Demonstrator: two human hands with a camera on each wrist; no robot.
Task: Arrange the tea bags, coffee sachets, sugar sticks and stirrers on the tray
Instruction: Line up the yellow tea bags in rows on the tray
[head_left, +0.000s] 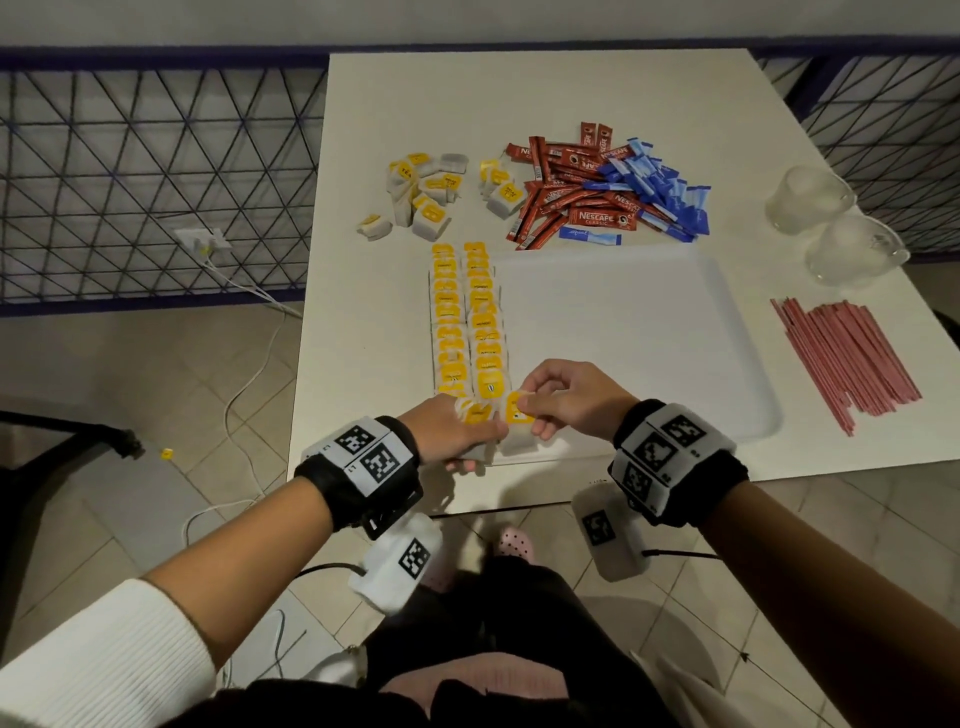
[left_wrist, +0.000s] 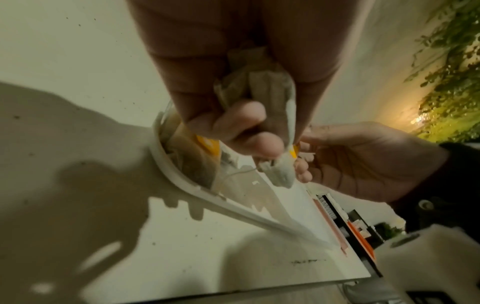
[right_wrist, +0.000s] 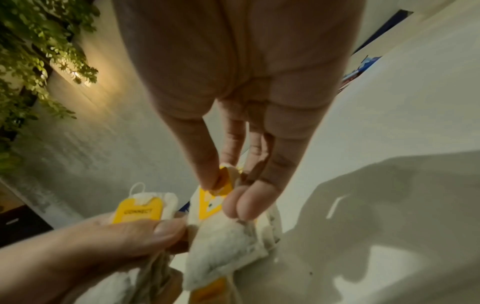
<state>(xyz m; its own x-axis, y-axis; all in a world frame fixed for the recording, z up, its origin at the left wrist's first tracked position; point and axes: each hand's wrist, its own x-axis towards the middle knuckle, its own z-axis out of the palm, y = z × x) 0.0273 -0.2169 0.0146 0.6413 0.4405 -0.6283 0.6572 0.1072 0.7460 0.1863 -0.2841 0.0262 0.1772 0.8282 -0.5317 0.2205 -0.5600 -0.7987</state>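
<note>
Both wrists are hovering over the tray's (head_left: 675, 332) near-left corner. Our left hand (head_left: 447, 431) is gripping spare tea bags (left_wrist: 257, 82); our right hand (head_left: 566, 400) is pinching one tea bag (right_wrist: 228, 232) by its yellow tag. We are wise to lower it flat, continuing the rows (head_left: 467, 317).

free: tray (head_left: 727, 405) middle and right | blocked: tea bag rows (head_left: 467, 322) along left edge, hands above near-left corner
</note>
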